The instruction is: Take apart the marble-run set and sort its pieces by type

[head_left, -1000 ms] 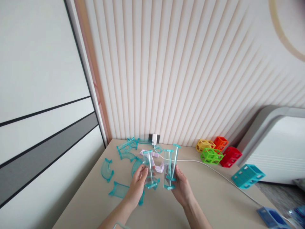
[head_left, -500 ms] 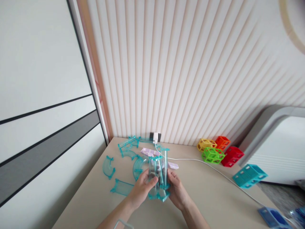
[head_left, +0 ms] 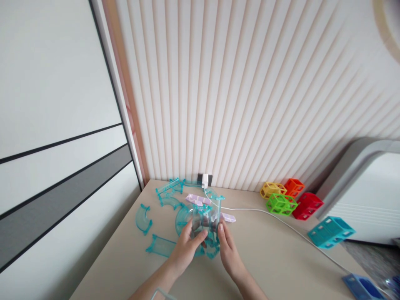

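Both of my hands grip a bundle of clear teal track pieces (head_left: 207, 225) just above the beige tabletop (head_left: 275, 258). My left hand (head_left: 187, 246) wraps its left side, thumb across the front. On the right side my right hand (head_left: 227, 249) presses with fingers pointing up. The pieces stand roughly upright and pressed together. More teal curved track pieces (head_left: 143, 219) lie on the table to the left and behind, with pale lilac flat pieces (head_left: 200, 199) behind my hands.
Yellow (head_left: 270, 189), orange (head_left: 293, 186), green (head_left: 281, 204) and red (head_left: 308, 205) open cube blocks sit at the back right. A teal block (head_left: 331, 231) and a blue block (head_left: 362, 287) lie further right. A white cable (head_left: 281, 223) runs from a wall plug (head_left: 205, 181).
A second ago each hand held a separate upright teal piece, apart. The hands have come together and the pieces are now pressed into one bundle, lower over the table.
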Demonstrator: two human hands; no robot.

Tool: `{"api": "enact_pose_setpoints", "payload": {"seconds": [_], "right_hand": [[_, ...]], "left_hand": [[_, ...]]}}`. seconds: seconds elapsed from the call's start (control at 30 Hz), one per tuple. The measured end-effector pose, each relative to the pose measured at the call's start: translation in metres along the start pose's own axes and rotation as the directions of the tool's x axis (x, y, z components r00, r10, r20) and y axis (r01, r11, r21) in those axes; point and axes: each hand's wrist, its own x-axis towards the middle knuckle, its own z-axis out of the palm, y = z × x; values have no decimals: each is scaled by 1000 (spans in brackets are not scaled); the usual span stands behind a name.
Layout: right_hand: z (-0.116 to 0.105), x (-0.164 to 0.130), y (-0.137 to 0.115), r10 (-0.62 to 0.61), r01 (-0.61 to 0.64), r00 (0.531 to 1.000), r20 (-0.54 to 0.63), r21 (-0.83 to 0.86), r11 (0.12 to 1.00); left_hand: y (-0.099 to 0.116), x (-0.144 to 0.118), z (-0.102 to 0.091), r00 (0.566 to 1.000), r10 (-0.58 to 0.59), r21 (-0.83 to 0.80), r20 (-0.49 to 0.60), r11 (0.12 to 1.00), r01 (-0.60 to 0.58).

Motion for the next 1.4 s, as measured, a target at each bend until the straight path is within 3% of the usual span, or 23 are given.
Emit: {"api": "enact_pose_setpoints", "payload": {"seconds": [0.37, 0.53, 0.67, 0.83, 1.03, 1.13, 1.2, 1.27, 1.3, 1.37, 1.4], "right_hand": [[2, 1, 3, -70, 70, 998, 10, -135, 988], [2, 2, 1, -72, 79, 996, 49, -155, 985], [4, -1, -1, -59, 59, 998, 4, -165, 985], [4, -5, 2, -22, 47, 991, 130, -192, 980], [3, -4, 13, -54, 81, 990, 127, -216, 973], [-1, -1, 13, -146, 168, 984, 101, -263, 950], [-13, 10, 7, -249, 261, 965, 80, -378, 888], [-34, 30, -2, -325, 327, 939, 116, -601, 729], [-48, 42, -8, -332, 327, 932, 146, -735, 594], [-80, 71, -19, -251, 252, 947, 202, -950, 186], [-97, 84, -23, -223, 223, 955, 194, -969, 111]], "left_hand": [[3, 1, 1, 999, -37, -112, 16, 993, 39], [-1, 0, 0, 999, -34, -76, 25, 996, 36], [-5, 0, 0, 1000, -18, -13, 16, 1000, 18], [-5, -1, 3, 999, 8, -2, 49, 1000, -8], [-7, 1, 1, 998, -9, -36, -56, 999, 7], [-6, 4, 0, 993, -28, -82, -116, 996, 19], [-3, 6, 0, 987, -41, -115, -155, 993, 23], [0, 6, 1, 982, -64, -135, -177, 990, 40], [2, 5, 1, 980, -77, -142, -183, 989, 51], [5, 4, 2, 980, -88, -148, -179, 987, 61], [6, 3, 3, 981, -86, -148, -172, 987, 61]]}}
